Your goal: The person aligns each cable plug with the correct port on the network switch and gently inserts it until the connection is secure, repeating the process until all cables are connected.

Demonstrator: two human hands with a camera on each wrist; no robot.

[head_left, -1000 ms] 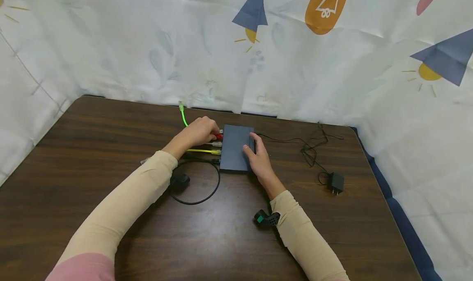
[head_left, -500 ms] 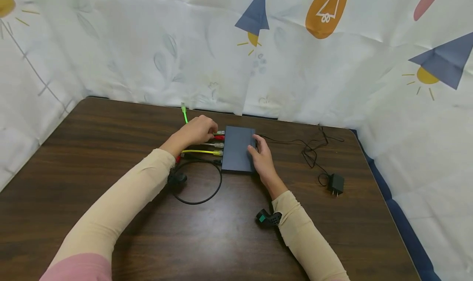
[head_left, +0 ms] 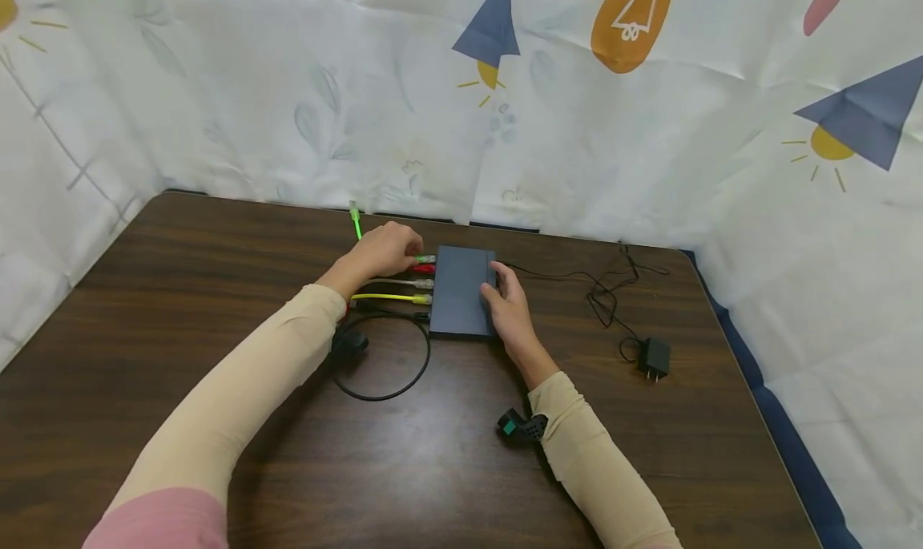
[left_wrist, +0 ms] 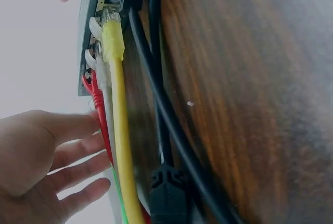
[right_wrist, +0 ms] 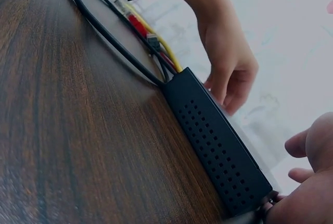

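In the head view a flat dark grey network switch point(head_left: 461, 292) lies on the brown table. Network cable plugs line its left side: a green plug point(head_left: 425, 259) at the far end, then a red plug point(head_left: 424, 269), a whitish plug point(head_left: 424, 284) and a yellow plug point(head_left: 421, 299). My left hand point(head_left: 385, 250) holds the green cable just behind its plug; the fingertips are partly hidden. In the left wrist view its thumb and fingers curve close about the red cable point(left_wrist: 100, 109) and green cable point(left_wrist: 119, 195). My right hand point(head_left: 513, 316) grips the switch's right edge, thumb on top.
A black cable point(head_left: 382, 398) loops in front of the switch. Its dark end piece point(head_left: 352, 342) lies beside my left forearm. At right lies a black power adapter point(head_left: 654, 358) with a tangled cord. The green cable's other end point(head_left: 355, 215) sticks up near the table's back edge.
My left hand has drawn back slightly to the left, so more of the green plug shows. My right thumb sits a little nearer the switch's right edge. The switch has barely moved.
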